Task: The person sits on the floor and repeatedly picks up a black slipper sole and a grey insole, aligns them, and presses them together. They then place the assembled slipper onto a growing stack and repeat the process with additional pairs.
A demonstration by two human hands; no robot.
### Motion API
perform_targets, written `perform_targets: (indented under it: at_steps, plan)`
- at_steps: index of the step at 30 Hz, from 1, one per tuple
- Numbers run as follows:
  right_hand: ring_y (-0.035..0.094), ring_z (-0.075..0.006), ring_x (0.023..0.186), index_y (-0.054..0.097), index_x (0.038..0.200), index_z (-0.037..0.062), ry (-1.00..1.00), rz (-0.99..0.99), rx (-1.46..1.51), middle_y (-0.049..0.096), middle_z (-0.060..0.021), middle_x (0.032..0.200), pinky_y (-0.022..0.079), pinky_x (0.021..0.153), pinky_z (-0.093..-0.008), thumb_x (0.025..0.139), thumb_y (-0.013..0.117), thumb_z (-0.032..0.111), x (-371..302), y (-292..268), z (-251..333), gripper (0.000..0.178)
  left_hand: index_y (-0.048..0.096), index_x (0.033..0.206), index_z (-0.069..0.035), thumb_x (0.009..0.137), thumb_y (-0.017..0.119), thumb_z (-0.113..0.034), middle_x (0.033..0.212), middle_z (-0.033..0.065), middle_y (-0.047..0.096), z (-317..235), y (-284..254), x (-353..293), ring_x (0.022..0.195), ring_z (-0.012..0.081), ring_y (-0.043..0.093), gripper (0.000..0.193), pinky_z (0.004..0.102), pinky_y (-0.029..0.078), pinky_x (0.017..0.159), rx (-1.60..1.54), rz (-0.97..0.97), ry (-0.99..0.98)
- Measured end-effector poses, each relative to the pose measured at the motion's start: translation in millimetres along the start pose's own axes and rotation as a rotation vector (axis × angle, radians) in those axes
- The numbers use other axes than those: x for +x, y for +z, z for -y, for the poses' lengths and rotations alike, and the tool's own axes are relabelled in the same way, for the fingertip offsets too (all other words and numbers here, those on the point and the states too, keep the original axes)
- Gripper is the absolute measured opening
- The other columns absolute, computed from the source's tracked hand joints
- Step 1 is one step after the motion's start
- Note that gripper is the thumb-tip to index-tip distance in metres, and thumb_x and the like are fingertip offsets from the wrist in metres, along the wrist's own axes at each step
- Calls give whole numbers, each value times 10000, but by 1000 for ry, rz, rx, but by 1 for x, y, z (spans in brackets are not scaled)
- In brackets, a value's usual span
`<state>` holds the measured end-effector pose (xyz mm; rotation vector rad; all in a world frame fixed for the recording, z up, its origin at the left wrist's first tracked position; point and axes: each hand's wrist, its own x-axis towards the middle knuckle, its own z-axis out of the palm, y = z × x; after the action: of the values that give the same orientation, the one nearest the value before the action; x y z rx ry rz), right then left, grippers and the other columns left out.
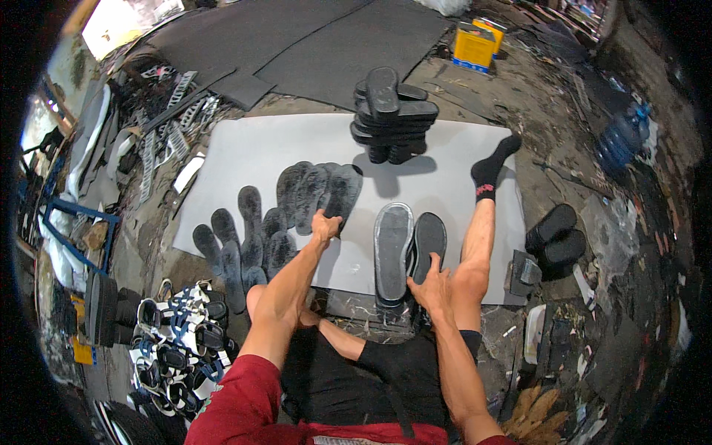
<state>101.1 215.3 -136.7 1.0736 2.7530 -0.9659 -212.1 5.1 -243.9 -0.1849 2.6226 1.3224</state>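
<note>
The left hand's [325, 226] fingers curl down at the narrow near end of the fanned soles [343, 189]; whether they pinch one or only press on it, I cannot tell. The right hand [432, 288] has its thumb and forefinger spread apart over the near end of the dark sole [429, 233], the forefinger pointing away along its top; a firm grip cannot be made out.

Just left of the dark sole, side by side with it, lies the grey sole [393, 248] with a pale rim, on top of a small stack. The fanned soles overlap, their wide ends pointing away from the person. Left of them, more fuzzy soles [251, 211] lie in slanting, overlapping rows.

All these rest at least partly on a white sheet [245, 141]. At its far side stands a stack [394, 119] of black soles, laid crosswise in layers. The person's socked foot [489, 167] is on the sheet's right part.

Off the sheet, a heap of sandals [182, 348] lies at the near left and two black soles [556, 236] at the right. Farther out are black mats [297, 52], yellow tins [473, 48] and a blue bottle [621, 137].
</note>
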Motion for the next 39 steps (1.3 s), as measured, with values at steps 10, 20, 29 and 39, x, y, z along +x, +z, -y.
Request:
perform_targets:
  at_steps: [10,20,29,39]
  plan:
    - [614,-552,1146,419,1614,124,-59,-112,-34,590,-407,1209,522,996,-580,833,901,387,0,4,-15,955,561,1306,136,971,744,-483,1079,298,702,5,3,-25,1025,422,718,727,553,581,906,273,-51,132]
    - [613,-585,1114,468,1608,129,-67,-115,-18,574,-468,1214,540,967,-584,812,913,378,2,-7,-13,945,450,1431,43,763,921,-262,1378,280,585,-6,-33,-20,1312,455,583,872,497,503,1116,373,-287,-135]
    - [534,-607,1273,500,1559,11,-183,-239,-7,537,-432,1363,466,1097,-594,1045,665,357,10,8,-44,642,663,1177,23,1000,696,-164,1016,204,749,-87,-53,-27,905,370,715,260,431,560,858,-223,-624,538]
    - [533,-333,1372,419,1506,30,-613,401,1179,550,-197,1474,405,1164,-452,812,890,378,-66,-138,14,909,743,1098,25,1023,765,-117,903,33,696,-261,-117,-295,865,77,637,163,273,533,771,-476,735,725]
